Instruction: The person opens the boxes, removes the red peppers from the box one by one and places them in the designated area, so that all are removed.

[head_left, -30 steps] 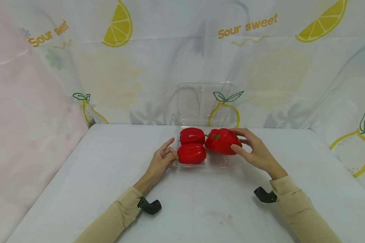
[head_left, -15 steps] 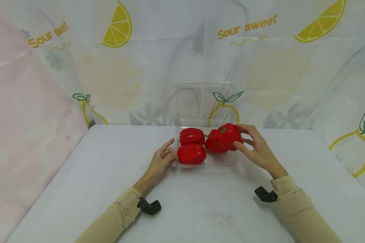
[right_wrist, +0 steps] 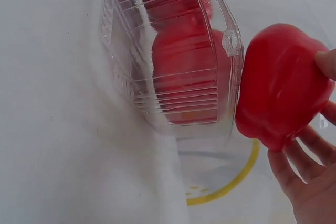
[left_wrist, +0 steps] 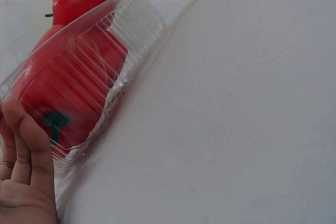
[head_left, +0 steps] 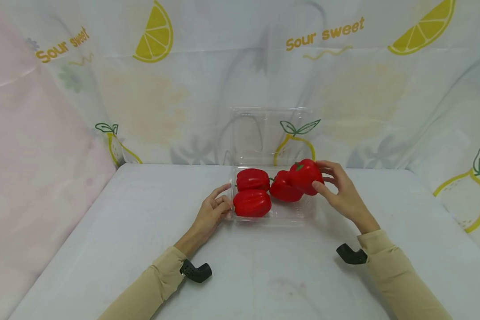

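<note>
A clear plastic clamshell box stands near the back of the table with its lid raised. Two red bell peppers lie in its left half: one at the back, one at the front. A third red bell pepper sits in the right half, towards the back. My right hand holds another red bell pepper between thumb and fingers, above the box's right rim and partly in front of the third. With its fingers, my left hand touches the box's left side; its thumb is hard to make out.
Behind the box, its transparent lid stands up before a patterned cloth backdrop. A white cloth covers the table. Each sleeve has a black wrist device, one on the left and one on the right.
My right hand has shifted the held pepper right and slightly up, so more of the pepper behind it shows. The left hand and the box have stayed still.
</note>
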